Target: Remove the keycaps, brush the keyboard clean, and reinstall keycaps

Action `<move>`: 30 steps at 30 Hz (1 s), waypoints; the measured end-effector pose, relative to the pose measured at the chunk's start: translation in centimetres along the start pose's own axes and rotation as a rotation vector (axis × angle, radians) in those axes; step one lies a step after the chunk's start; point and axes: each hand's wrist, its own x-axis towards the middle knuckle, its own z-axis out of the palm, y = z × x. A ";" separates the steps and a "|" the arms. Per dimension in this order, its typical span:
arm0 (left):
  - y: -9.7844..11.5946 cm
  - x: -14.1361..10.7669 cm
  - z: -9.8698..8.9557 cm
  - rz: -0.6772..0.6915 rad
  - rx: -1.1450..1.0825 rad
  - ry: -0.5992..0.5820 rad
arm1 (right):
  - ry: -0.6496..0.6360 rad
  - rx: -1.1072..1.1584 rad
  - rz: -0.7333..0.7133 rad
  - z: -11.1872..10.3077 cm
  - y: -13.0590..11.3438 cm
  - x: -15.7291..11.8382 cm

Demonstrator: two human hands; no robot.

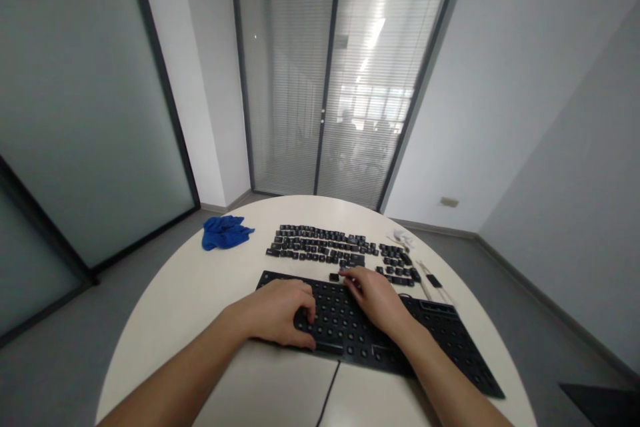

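A black keyboard base [345, 318] with its keycaps off lies at a slant across the near part of the round table. My left hand [283, 313] rests on the base's left end, fingers bent and thumb apart near the front edge. Over the base's back edge, my right hand [373, 295] reaches with its index fingertip at a loose black keycap [334, 277]; whether they touch I cannot tell. Rows of loose keycaps [315, 243] lie beyond the base, with a smaller keycap group [397, 265] to their right.
A crumpled blue cloth [226, 232] lies at the left of the cream table [200, 293]. Crumpled white material [401, 237] and thin sticks or tools [434, 281] are at the right. A black cable [328, 393] runs toward the near edge. Glass doors [325, 80] stand behind.
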 end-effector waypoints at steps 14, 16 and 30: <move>0.1 -0.4 -0.1 -0.017 0.038 -0.021 | -0.031 -0.101 0.039 1.1 -1.0 2.0; 0.1 -0.4 -0.2 -0.025 0.034 -0.017 | 0.008 -0.051 0.032 1.0 -1.1 1.9; -1.8 -1.1 -1.5 -0.190 0.068 -0.041 | -0.149 0.227 -0.142 -1.8 -2.2 -1.3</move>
